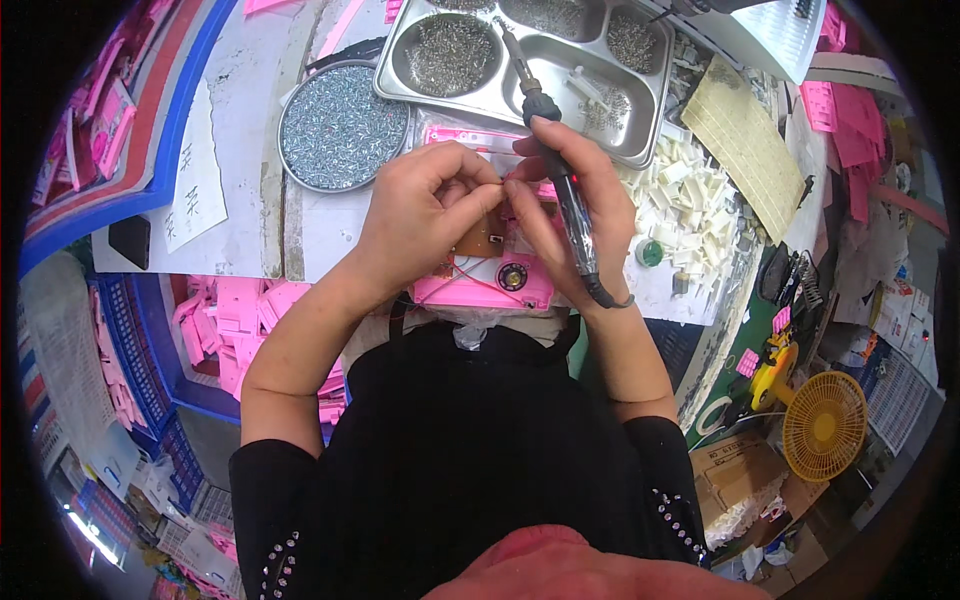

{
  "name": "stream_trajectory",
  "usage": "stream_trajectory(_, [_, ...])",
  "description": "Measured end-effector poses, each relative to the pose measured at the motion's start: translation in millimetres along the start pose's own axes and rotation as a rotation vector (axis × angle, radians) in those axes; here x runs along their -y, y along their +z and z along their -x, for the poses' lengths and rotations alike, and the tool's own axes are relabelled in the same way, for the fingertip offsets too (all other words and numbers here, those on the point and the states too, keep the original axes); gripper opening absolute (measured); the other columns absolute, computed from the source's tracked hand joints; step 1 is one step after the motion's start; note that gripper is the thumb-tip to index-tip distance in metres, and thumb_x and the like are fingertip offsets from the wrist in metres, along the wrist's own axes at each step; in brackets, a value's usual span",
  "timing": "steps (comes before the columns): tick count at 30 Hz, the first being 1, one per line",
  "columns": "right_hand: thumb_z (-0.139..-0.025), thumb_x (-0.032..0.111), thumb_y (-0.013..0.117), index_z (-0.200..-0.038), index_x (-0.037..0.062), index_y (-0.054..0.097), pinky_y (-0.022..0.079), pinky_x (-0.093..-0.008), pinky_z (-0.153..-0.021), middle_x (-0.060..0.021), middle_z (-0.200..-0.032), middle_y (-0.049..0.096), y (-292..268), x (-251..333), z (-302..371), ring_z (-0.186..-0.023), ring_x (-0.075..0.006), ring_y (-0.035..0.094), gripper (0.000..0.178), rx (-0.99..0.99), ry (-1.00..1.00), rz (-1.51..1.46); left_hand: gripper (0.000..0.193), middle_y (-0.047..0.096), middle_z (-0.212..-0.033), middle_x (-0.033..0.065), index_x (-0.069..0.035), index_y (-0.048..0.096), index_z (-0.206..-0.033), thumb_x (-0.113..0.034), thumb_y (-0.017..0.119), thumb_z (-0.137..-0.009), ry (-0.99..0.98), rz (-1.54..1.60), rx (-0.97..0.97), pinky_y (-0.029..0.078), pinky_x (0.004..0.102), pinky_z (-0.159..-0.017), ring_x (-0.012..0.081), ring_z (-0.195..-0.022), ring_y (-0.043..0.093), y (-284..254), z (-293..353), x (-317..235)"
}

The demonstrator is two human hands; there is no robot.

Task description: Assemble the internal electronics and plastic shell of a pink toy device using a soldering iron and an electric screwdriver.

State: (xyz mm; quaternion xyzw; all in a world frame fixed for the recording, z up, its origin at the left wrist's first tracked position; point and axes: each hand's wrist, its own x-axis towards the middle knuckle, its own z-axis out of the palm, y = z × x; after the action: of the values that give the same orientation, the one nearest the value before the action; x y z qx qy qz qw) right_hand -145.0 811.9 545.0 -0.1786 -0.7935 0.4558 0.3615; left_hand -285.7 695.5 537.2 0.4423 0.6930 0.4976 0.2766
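Face [590,583], soldering iron [545,120] slanting, tip [499,24] forward-left, hands [415,205] perhaps pinching wire [507,179]

Your white workbench [248,120] is carrying a round screw tray [283,134], a compartmented steel tray [555,60] and loose white plastic parts [688,192], while a handwritten paper sheet [202,170] is lying at your left and a pink plastic casing [538,286] before you

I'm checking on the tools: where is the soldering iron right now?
In the head view, the soldering iron is in the right hand, just right of centre, reaching up over the metal tray.
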Motion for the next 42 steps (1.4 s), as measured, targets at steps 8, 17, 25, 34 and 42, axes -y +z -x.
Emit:
stream_trajectory(8, [-0.079,-0.006,0.074,-0.128,0.0054,0.062,0.055,-0.0323,-0.079,-0.0111,-0.103,0.069,1.5,-2.4,0.0,-0.086,-0.0213,0.069,0.052,0.018,0.028,-0.042,0.011,0.061,-0.072,0.0064,-0.001,0.07,-0.088,-0.007,0.076,-0.081,0.001,0.025,0.013,0.046,0.0287,-0.057,0.0116,-0.057,0.052,-2.5,-1.0,0.3])
stream_trajectory(17, [-0.078,-0.01,0.078,-0.133,0.0043,0.056,0.058,-0.0281,-0.075,-0.0136,-0.11,0.066,-0.9,-10.1,8.4,-0.086,-0.017,0.072,0.061,0.014,-0.077,0.051,0.009,0.068,-0.081,0.0009,0.0,0.072,-0.09,-0.007,0.076,-0.086,-0.157,0.222,0.072,0.046,0.0227,-0.06,0.0035,-0.067,0.055,-7.4,-0.5,2.7])
stream_trajectory(25, [-0.078,0.0,0.073,-0.131,0.0067,0.063,0.053,-0.0332,-0.08,-0.0123,-0.109,0.065,-3.5,-16.7,14.4,-0.091,-0.0243,0.066,0.054,-0.001,-0.195,0.128,0.007,0.066,-0.08,0.0046,0.0,0.07,-0.09,-0.005,0.074,-0.086,0.051,0.032,0.064,0.049,0.0242,-0.066,0.011,-0.07,0.061,-7.0,-6.3,0.6])
stream_trajectory(34, [-0.076,0.002,0.078,-0.128,0.0084,0.062,0.039,-0.0507,-0.109,-0.0085,-0.105,0.071,-4.1,-20.1,46.5,-0.098,-0.0214,0.068,0.055,0.03,-0.2,0.307,0.01,0.059,-0.102,0.0111,-0.003,0.068,-0.079,-0.007,0.076,-0.075,0.301,-0.222,-0.102,0.05,0.0338,-0.069,0.0241,-0.085,0.062,0.5,-5.0,6.4])
stream_trajectory(42, [-0.081,0.004,0.078,-0.107,0.0048,0.061,0.041,-0.0491,-0.1,-0.0054,-0.076,0.064,-61.4,-10.2,49.8,-0.069,-0.0179,0.058,0.032,-0.089,-0.068,-0.065,0.012,0.059,-0.101,0.0092,-0.006,0.067,-0.076,-0.01,0.076,-0.07,0.227,-0.262,-0.152,0.045,0.0398,-0.084,0.0279,-0.095,0.06,12.6,-1.0,10.7])
